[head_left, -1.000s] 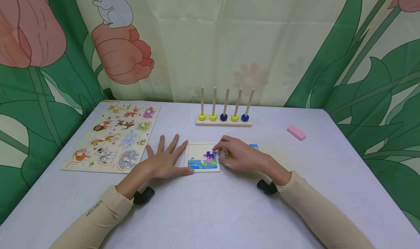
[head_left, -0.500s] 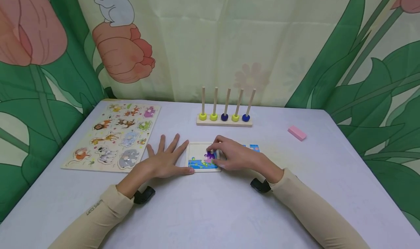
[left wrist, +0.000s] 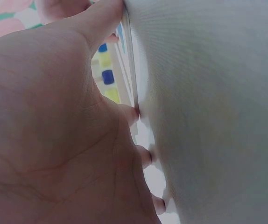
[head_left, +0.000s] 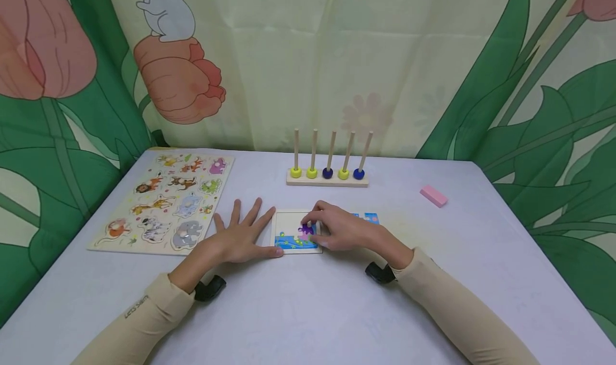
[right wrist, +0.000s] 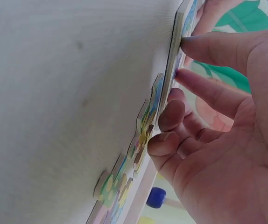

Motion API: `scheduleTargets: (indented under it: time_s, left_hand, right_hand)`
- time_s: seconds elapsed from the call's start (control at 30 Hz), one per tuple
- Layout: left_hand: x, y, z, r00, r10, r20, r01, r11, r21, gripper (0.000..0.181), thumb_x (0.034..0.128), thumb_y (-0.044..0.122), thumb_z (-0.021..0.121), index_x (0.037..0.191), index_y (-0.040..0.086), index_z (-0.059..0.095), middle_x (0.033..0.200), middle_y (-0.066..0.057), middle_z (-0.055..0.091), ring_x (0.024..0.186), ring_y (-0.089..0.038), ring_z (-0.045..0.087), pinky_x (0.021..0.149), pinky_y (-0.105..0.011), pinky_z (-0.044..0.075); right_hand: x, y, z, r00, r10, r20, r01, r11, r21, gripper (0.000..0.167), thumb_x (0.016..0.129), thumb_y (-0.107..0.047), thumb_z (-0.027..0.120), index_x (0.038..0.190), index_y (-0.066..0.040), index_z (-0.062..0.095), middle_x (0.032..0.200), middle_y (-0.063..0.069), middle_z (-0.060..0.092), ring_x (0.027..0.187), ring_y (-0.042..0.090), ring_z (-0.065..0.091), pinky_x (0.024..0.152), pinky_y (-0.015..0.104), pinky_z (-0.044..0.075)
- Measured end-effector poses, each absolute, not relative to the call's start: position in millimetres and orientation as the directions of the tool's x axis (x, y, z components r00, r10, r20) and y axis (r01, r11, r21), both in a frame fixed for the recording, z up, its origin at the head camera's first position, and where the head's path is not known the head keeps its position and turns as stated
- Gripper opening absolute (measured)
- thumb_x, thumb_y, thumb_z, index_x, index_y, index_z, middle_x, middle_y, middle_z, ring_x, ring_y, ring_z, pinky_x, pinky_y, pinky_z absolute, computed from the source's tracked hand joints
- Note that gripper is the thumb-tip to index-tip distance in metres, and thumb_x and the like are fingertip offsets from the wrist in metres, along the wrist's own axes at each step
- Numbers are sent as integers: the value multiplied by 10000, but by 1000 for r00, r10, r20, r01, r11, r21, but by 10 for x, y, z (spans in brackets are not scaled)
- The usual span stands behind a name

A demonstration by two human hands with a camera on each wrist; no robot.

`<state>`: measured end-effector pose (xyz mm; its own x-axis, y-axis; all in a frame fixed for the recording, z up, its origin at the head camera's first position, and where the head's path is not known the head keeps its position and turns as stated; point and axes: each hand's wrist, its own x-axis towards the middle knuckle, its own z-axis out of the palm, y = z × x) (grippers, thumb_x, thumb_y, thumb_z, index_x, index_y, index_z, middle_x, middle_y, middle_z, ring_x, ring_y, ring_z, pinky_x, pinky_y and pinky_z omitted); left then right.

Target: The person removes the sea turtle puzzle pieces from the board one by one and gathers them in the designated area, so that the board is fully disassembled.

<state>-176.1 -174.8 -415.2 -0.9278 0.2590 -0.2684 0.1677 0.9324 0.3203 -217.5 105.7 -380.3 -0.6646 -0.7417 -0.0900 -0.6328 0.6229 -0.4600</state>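
A small wooden jigsaw tray [head_left: 290, 218] lies mid-table, with blue sea pieces along its bottom and a purple puzzle piece [head_left: 306, 229] to the right. My left hand [head_left: 238, 241] is spread flat at its left side, thumb and index finger touching the tray's edge. Over the tray's right part, my right hand [head_left: 344, 228] pinches with thumb and index finger around the purple piece. Its other fingers curl loosely in the right wrist view, and the hand partly hides the tray. Loose puzzle pieces [right wrist: 148, 126] lie beyond it; one blue piece [head_left: 371, 217] shows past the knuckles.
An animal puzzle board [head_left: 163, 202] lies at the left. Behind the tray stands a wooden rack [head_left: 327, 181] with upright pegs and yellow and dark blue beads. A pink block [head_left: 433, 196] sits at the right. A printed curtain hangs behind the table.
My right hand has moved left from the loose pieces onto the tray's right part, where it has stayed for the last half second. The left hand keeps its place.
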Motion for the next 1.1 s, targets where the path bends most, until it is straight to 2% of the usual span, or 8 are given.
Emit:
scheduleTargets:
  time_s: [0.37, 0.53, 0.93, 1.1]
  left_hand:
    - [-1757, -1769, -4133, -924, 249, -289, 152, 935, 320, 1160, 804, 933, 564, 1711, 356, 126, 1811, -35, -115, 1610, -523, -228, 1121, -905, -113]
    - [-1764, -1761, -4125, -925, 251, -286, 157, 937, 313, 1155, 808, 932, 559, 1711, 359, 123, 1811, -37, -111, 1612, -525, -219, 1122, -908, -102]
    - [-1765, -1750, -4152, -927, 255, -275, 165, 936, 312, 1144, 816, 916, 572, 1710, 358, 128, 1812, -34, -105, 1612, -525, -220, 1117, -913, -94]
    - [-1768, -1741, -4153, -926, 256, -276, 165, 935, 315, 1145, 814, 919, 570, 1710, 356, 131, 1812, -35, -104, 1611, -525, -222, 1114, -915, -99]
  right_hand:
    - [-2158, 1053, -3799, -668, -742, -52, -646, 613, -454, 338, 981, -224, 736, 1319, -223, 730, 1173, 40, 610, 892, 139, 523, 799, 269, 463]
    - [-2169, 1062, -3790, -668, -742, -48, -645, 610, -460, 337, 980, -228, 745, 1316, -218, 732, 1135, 39, 607, 864, 154, 530, 770, 265, 467]
    - [-2164, 1063, -3754, -660, -746, -83, -647, 622, -441, 418, 982, -139, 711, 1400, -163, 697, 1224, 72, 590, 825, 119, 511, 759, 234, 467]
    - [-2172, 1056, -3716, -656, -745, -123, -640, 636, -431, 442, 990, -140, 700, 1431, -175, 684, 1247, 73, 584, 877, 142, 531, 770, 229, 477]
